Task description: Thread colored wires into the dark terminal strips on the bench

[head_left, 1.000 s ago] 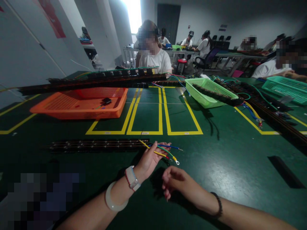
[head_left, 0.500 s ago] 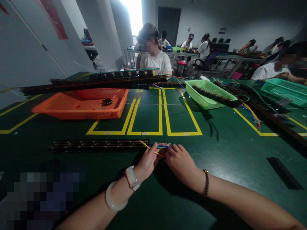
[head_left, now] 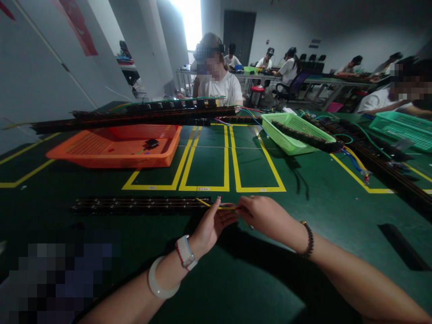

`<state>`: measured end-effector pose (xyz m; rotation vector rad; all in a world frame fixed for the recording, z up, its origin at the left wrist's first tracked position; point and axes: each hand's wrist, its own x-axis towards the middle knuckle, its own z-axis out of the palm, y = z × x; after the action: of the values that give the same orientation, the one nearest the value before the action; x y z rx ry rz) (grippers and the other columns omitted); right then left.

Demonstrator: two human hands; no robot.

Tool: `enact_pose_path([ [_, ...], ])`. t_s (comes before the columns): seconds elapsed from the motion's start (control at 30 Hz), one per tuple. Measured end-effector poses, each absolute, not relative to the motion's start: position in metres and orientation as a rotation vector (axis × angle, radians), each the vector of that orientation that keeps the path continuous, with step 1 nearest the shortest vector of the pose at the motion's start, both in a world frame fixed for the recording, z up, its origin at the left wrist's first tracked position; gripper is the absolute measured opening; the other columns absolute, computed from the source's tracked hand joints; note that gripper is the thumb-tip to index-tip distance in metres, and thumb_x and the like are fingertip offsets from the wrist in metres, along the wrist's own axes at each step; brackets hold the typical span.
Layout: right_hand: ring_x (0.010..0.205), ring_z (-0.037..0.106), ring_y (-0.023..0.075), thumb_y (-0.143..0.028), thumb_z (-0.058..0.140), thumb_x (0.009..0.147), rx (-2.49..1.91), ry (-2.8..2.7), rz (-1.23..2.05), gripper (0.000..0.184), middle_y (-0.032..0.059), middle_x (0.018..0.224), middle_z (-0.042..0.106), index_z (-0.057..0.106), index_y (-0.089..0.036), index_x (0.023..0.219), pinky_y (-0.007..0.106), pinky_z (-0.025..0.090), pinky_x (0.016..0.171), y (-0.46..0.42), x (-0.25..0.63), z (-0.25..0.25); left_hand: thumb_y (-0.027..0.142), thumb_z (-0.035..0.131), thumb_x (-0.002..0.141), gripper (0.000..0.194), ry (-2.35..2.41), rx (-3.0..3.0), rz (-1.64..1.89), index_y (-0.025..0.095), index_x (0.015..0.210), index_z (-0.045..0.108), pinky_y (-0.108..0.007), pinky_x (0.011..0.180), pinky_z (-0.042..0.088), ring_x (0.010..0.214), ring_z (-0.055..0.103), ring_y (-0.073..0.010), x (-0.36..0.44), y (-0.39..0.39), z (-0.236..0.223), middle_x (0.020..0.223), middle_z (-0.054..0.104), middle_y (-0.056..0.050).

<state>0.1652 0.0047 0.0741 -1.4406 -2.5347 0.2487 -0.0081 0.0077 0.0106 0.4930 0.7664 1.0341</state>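
A long black strip with rows of metal contacts [head_left: 141, 204] lies across the green table in front of me. From its right end a yellow wire [head_left: 204, 202] and other wires run to my hands. My left hand [head_left: 212, 225] has the wires between its raised thumb and its outstretched fingers, near the strip's end. Just right of it, my right hand [head_left: 261, 216] pinches the wires' far ends, its fingers closed. The fingers partly hide the wires other than the yellow one.
An orange basket [head_left: 111, 161] holding a small black part stands at left, under long black strips [head_left: 135, 118]. A green basket [head_left: 293, 146] with another strip is at right. More strips [head_left: 388, 162] and a black flat piece [head_left: 401, 247] lie rightward. A person [head_left: 219, 85] sits opposite.
My right hand has turned and shifted slightly right and up, with its wrist raised. The yellow wire now runs flatter toward it. My left hand stays nearly in place, its thumb more upright.
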Motion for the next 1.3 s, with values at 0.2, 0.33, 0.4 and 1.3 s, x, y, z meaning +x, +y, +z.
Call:
enact_pose_path([
  [0.2,0.074,0.057,0.0144,-0.028,0.047,0.094,-1.422,-2.357,0.095,0.024,0.006,0.08,0.064,0.063,-0.013,0.086,0.024,0.034,0.065,0.049,0.174,0.057,0.028,0.061,0.085,0.019,0.773,0.615,1.027,0.01,0.092,0.061,-0.039,0.091,0.048,0.095,0.065,-0.0215,-0.005,0.006,0.013,0.098,0.069,-0.013],
  [0.33,0.081,0.054,0.0154,-0.029,0.048,0.094,-1.325,-2.327,0.081,0.025,0.006,0.085,0.064,0.067,-0.014,0.089,0.025,0.035,0.074,0.077,0.175,0.03,0.029,0.058,0.087,0.022,0.799,0.648,1.001,0.008,0.092,0.06,-0.039,0.091,0.047,0.1,0.063,-0.0245,-0.006,0.007,0.01,0.105,0.066,-0.019],
  [0.4,0.082,0.052,0.0154,-0.032,0.048,0.094,-1.293,-2.306,0.089,0.026,0.0059,0.087,0.064,0.068,-0.015,0.091,0.026,0.035,0.077,0.085,0.175,0.016,0.029,0.058,0.086,0.022,0.791,0.644,0.997,0.008,0.093,0.059,-0.039,0.091,0.047,0.102,0.063,-0.0253,-0.007,0.008,0.009,0.107,0.066,-0.019],
  [1.3,0.072,0.064,0.0246,-0.027,0.066,0.08,-1.457,-2.728,-0.033,0.016,0.0143,0.079,0.067,0.069,-0.013,0.086,0.031,0.043,0.062,0.001,0.153,0.053,0.03,0.065,0.081,0.022,0.809,0.613,1.005,0.01,0.089,0.067,-0.038,0.095,0.046,0.094,0.064,-0.0209,-0.006,0.007,0.007,0.097,0.068,-0.011],
])
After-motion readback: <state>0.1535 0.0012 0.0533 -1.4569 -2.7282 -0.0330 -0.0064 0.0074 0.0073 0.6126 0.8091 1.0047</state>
